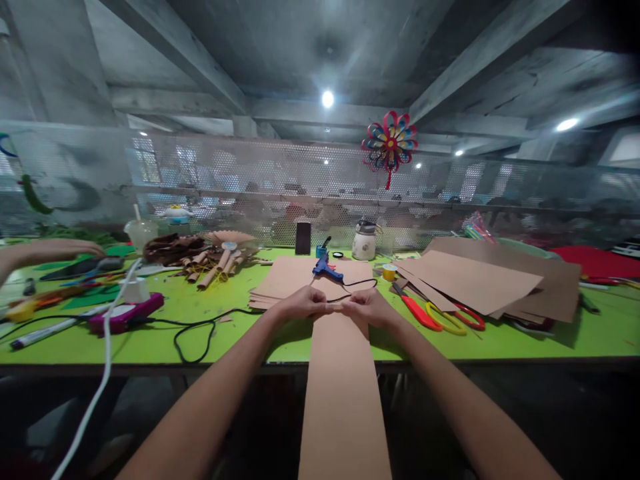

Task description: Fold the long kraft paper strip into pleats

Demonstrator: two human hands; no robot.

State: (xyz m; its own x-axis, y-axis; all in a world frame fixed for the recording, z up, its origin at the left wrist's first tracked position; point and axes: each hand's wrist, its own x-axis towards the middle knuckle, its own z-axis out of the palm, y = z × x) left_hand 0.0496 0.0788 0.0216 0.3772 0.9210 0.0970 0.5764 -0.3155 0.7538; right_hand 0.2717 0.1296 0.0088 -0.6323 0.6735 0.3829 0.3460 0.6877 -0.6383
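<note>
A long strip of brown paper [345, 393] runs from the table's front edge down toward me. Its far end is rolled into a narrow tube, pinched between the fingers of my left hand [305, 303] and my right hand [367, 308]. Both hands are closed on that rolled end, side by side. Just beyond them a blue glue gun [327, 268] rests on a stack of brown paper sheets [280, 280]. Its black cord passes close behind my fingers.
On the right lie orange-handled scissors [423, 313], yellow-handled scissors [445, 319] and large brown sheets [480, 277]. Left are a purple power strip [127, 313], paper rolls [215, 270] and another person's hand [55, 252]. A white bottle [365, 241] stands behind. A white cable [107, 347] hangs over the front edge.
</note>
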